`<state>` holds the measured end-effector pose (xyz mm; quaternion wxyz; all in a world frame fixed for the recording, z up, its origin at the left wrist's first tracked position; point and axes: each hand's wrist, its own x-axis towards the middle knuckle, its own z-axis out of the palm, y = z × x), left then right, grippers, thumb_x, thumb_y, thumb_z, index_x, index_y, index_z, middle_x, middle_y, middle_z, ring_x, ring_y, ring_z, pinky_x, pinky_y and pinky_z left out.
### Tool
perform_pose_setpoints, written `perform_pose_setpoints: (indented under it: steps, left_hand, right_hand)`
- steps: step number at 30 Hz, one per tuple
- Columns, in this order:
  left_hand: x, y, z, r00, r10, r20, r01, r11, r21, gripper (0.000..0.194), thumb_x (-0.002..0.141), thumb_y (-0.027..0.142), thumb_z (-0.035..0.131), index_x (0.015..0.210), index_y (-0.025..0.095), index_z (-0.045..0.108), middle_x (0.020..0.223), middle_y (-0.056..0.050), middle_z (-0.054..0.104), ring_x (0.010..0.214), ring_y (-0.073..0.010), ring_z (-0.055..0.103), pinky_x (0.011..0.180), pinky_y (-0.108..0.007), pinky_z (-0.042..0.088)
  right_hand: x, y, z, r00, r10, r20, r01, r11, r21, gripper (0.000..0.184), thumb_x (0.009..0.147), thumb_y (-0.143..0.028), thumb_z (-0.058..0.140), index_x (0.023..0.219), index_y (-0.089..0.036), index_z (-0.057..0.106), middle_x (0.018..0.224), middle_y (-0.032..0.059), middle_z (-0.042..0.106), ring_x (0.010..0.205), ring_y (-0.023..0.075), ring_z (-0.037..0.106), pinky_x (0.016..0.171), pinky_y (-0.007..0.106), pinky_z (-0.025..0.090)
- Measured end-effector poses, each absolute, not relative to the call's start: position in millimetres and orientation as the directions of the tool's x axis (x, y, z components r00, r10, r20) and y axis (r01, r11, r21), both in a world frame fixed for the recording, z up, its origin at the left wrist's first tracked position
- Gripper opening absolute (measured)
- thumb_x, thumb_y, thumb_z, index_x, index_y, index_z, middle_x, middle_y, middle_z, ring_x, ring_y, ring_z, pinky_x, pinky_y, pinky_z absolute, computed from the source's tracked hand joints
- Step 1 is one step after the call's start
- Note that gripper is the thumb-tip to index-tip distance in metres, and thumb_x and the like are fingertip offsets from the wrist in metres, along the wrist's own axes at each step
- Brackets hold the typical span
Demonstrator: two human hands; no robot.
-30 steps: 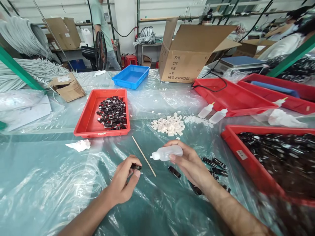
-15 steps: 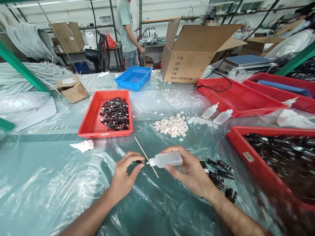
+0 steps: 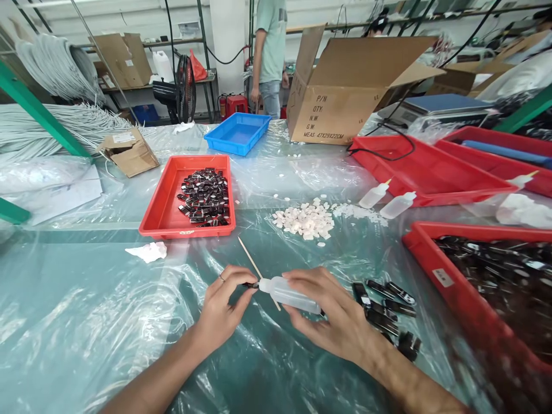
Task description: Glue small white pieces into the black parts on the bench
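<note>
— Beneath your left hand (image 3: 218,313) and right hand (image 3: 340,322) you have the desk (image 3: 116,299), its green top spread with clear film.

— To the right of your right hand stands the large red tray (image 3: 425,253), heaped with dark parts. Ahead of your left hand, a little to its left, you have the smaller red tray (image 3: 166,210), partly filled with short black parts.

— Straight ahead of your right hand lies the white pile (image 3: 304,219) of small flat bits; just past that hand's outer side you have the loose black pieces (image 3: 383,310).

— And your grasp?

— Your right hand grips the squeeze bottle (image 3: 288,294), fingers above and thumb below, its nozzle end toward your left hand. The thin stick (image 3: 248,254) lies just ahead of your hands, running back beneath the bottle.

— Smallest, then: your left thumb and finger pinch the black piece (image 3: 249,284).

— You seem to be at the dispensing step, nozzle to piece. Next, I'd judge, you need a steady pinch and a light, even squeeze.

— So the piece sits between your hands, at your left fingertips, right by the nozzle; whether they touch, you can't tell from here.
</note>
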<state>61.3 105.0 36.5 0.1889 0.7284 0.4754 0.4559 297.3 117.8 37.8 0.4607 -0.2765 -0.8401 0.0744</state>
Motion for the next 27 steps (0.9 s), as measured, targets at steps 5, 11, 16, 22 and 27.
perform_pose_setpoints:
  steps: [5, 11, 16, 22, 27]
  left_hand:
    - [62, 105, 37, 0.145, 0.851, 0.504, 0.517, -0.500, 0.695, 0.013, 0.090, 0.018, 0.062, 0.100, 0.026, 0.065, 0.094, 0.000, 0.067, 0.085, -0.0145, 0.067, 0.078, -0.026, 0.054]
    - [62, 103, 37, 0.185, 0.847, 0.499, 0.510, -0.517, 0.688, 0.017, 0.091, 0.014, 0.059, 0.101, 0.027, 0.064, 0.095, 0.000, 0.067, 0.088, -0.0143, 0.067, 0.079, -0.025, 0.054]
    - [63, 102, 38, 0.210, 0.837, 0.505, 0.489, -0.537, 0.688, 0.018, 0.091, 0.012, 0.059, 0.103, 0.026, 0.064, 0.096, -0.001, 0.066, 0.089, -0.0144, 0.066, 0.080, -0.026, 0.054]
    - [63, 102, 39, 0.220, 0.835, 0.505, 0.489, -0.542, 0.683, 0.019, 0.091, 0.011, 0.060, 0.103, 0.025, 0.064, 0.096, -0.001, 0.066, 0.089, -0.0143, 0.066, 0.080, -0.027, 0.054]
    - [63, 103, 40, 0.211, 0.843, 0.495, 0.496, -0.529, 0.688, 0.018, 0.091, 0.011, 0.060, 0.101, 0.025, 0.064, 0.095, -0.001, 0.067, 0.089, -0.0136, 0.066, 0.081, -0.026, 0.053]
  right_hand:
    - [299, 115, 41, -0.447, 0.525, 0.724, 0.411, 0.840, -0.355, 0.047, 0.097, -0.008, 0.069, 0.140, -0.025, 0.060, 0.113, 0.0173, 0.083, 0.092, 0.0307, 0.083, 0.078, 0.047, 0.068]
    - [302, 116, 48, -0.453, 0.572, 0.684, 0.393, 0.817, -0.423, 0.037, 0.099, -0.012, 0.068, 0.133, -0.025, 0.060, 0.111, 0.0131, 0.083, 0.091, 0.0271, 0.081, 0.087, 0.048, 0.070]
    - [303, 118, 49, -0.461, 0.593, 0.660, 0.363, 0.805, -0.470, 0.037, 0.100, -0.012, 0.068, 0.133, -0.027, 0.060, 0.113, 0.0116, 0.083, 0.093, 0.0261, 0.081, 0.084, 0.044, 0.071]
    - [309, 117, 44, -0.504, 0.535, 0.678, 0.433, 0.836, -0.337, 0.050, 0.098, -0.013, 0.068, 0.145, -0.028, 0.058, 0.117, 0.0137, 0.085, 0.095, 0.0301, 0.084, 0.091, 0.054, 0.073]
    - [308, 114, 43, -0.560, 0.478, 0.676, 0.437, 0.864, -0.249, 0.071, 0.093, -0.012, 0.073, 0.158, -0.029, 0.052, 0.121, 0.0185, 0.085, 0.096, 0.0344, 0.084, 0.080, 0.054, 0.072]
